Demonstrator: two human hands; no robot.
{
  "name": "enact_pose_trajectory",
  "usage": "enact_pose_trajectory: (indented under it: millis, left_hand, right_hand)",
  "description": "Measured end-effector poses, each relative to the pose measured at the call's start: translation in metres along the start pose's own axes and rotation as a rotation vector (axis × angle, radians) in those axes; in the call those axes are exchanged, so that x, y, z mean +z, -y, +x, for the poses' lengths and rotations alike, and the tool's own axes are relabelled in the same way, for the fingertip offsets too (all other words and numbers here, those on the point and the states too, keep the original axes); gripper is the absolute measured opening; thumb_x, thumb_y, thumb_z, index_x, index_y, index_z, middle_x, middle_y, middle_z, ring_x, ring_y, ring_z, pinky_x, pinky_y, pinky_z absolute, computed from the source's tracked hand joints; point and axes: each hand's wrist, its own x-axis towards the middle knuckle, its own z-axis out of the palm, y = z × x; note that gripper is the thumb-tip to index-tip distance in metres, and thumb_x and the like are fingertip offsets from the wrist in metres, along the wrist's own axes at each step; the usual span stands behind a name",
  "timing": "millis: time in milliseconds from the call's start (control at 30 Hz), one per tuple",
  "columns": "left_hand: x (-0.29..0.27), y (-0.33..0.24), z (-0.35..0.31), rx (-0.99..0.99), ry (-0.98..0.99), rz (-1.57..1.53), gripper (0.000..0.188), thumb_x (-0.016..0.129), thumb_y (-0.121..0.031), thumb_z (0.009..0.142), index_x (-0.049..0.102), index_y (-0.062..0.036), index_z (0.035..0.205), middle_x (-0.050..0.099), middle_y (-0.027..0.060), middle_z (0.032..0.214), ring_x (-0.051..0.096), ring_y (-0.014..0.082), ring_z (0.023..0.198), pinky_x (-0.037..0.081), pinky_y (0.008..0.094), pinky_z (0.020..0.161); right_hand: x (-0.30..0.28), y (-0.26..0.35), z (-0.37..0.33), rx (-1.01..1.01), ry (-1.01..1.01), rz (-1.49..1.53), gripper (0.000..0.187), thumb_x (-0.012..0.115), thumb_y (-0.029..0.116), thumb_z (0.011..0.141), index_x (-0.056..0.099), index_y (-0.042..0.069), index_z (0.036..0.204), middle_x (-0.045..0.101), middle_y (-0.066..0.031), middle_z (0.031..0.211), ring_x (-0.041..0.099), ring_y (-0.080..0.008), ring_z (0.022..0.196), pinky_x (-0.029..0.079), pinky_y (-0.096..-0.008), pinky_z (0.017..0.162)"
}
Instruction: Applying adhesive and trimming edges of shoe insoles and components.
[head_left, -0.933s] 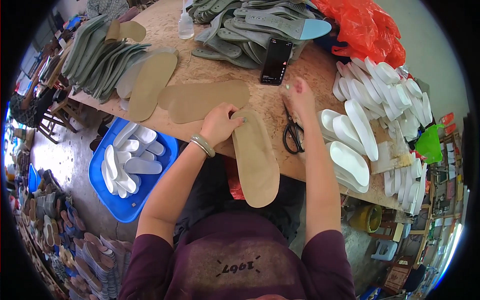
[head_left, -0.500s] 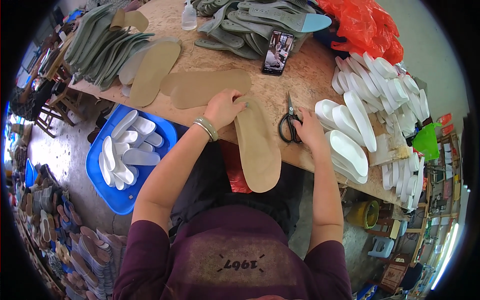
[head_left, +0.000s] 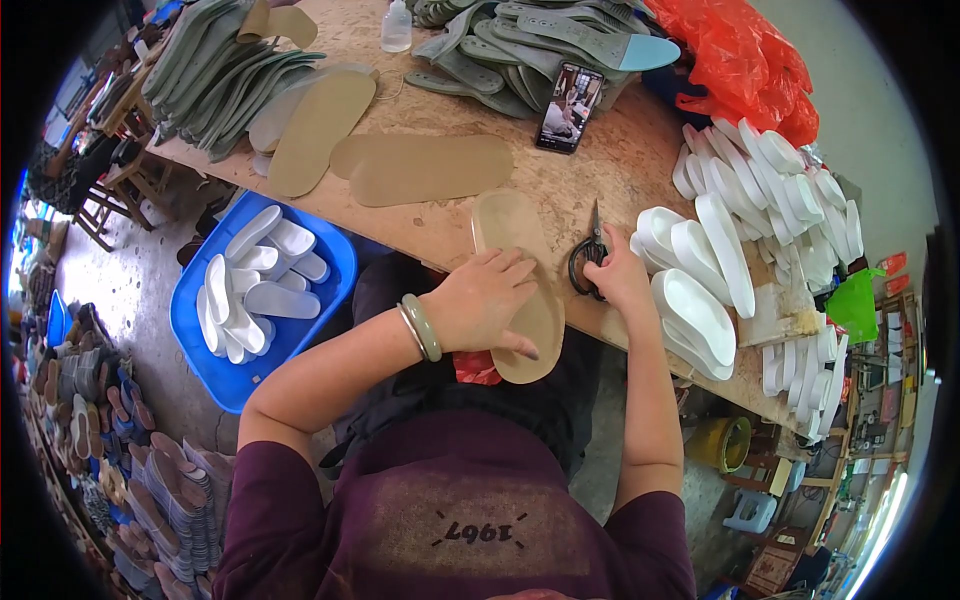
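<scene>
Here, we were in a cluttered workshop with a concrete floor [head_left: 110,290], at a wide, scuffed wooden desk [head_left: 645,150]. Our maroon shirt [head_left: 400,455] bore dark printing [head_left: 478,528] across the chest. The tan insole [head_left: 547,300] jutted past the desk's near edge; our left hand [head_left: 480,300] lay across it, fingers spread. Our right hand [head_left: 622,275] touched the black-handled scissors [head_left: 577,270], fingers part-curled; whether they gripped, we couldn't tell. Beyond, a phone [head_left: 570,108] glowed.

1. Moderate, even light covers the worktop [head_left: 640,150]; shadows are soft.
2. Glare whitens the floor [head_left: 97,255] at left.
3. A bright strip [head_left: 885,530] glows lower right.
4. Fisheye edges curve into black.
</scene>
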Motion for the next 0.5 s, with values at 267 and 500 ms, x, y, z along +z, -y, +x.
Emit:
enact_pose_trajectory:
  millis: [267, 500]
  left_hand:
    - [0.02, 0.002, -0.008, 0.047, -0.023, 0.13, 0.087, 0.059, -0.07, 0.081, 0.057, -0.0002, 0.133, 0.047, 0.021, 0.146, 0.037, 0.0369, 0.141, 0.024, 0.0477, 0.118]
    - [0.013, -0.003, -0.001, 0.018, 0.023, 0.137, 0.085, 0.061, -0.069, 0.08, 0.058, -0.0019, 0.132, 0.047, 0.0212, 0.145, 0.038, 0.0368, 0.141, 0.025, 0.0473, 0.118]
  right_hand:
    - [-0.001, -0.008, -0.005, -0.114, -0.048, 0.879, 0.06, 0.056, -0.002, 0.085, 0.049, 0.012, 0.143, 0.058, -0.0024, 0.084, 0.064, -0.0124, 0.073, 0.049, -0.0251, 0.062]
    - [0.002, -0.013, -0.002, -0.254, 0.056, 0.92, 0.057, 0.053, 0.0, 0.09, 0.045, 0.006, 0.145, 0.06, -0.0057, 0.096, 0.06, -0.0114, 0.076, 0.05, -0.0239, 0.068]
